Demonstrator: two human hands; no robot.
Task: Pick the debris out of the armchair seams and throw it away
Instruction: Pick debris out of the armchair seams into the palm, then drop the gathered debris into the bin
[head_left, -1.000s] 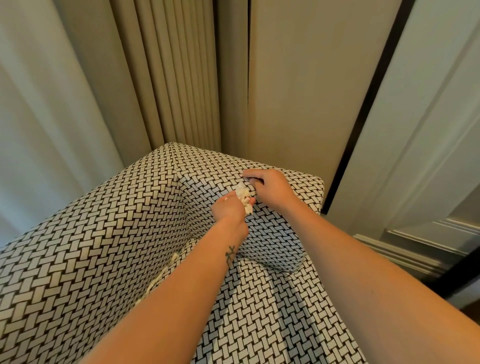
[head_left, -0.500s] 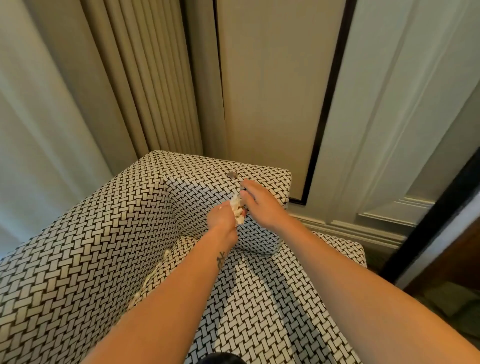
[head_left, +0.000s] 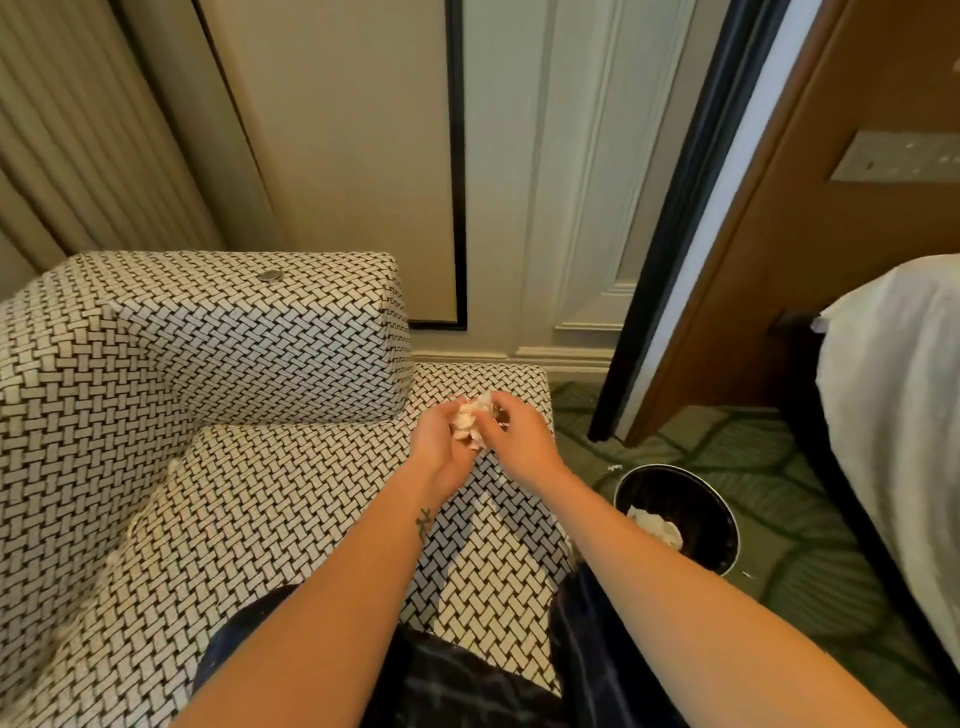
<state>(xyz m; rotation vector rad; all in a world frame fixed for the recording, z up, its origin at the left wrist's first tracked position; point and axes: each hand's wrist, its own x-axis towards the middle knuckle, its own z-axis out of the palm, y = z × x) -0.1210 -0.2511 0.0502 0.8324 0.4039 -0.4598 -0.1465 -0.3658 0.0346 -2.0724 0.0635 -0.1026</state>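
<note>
The armchair is covered in black-and-white woven fabric. Above the seat's front right corner, my left hand cups a wad of crumpled white paper debris. My right hand pinches the same wad from the right side. A small round coin-like object lies on top of the armrest. White scraps sit along the left seam of the seat. A black round bin stands on the carpet to the right of the chair, with white paper inside.
Beige curtains hang behind the chair, next to a panelled wall. A wooden panel and a bed with white linen stand at the right. Green patterned carpet holds small white scraps near the bin.
Both hands have come away from the armrest corner with the paper wad, toward the seat's front right. The view has swung right, bringing the bin and bed into sight.
</note>
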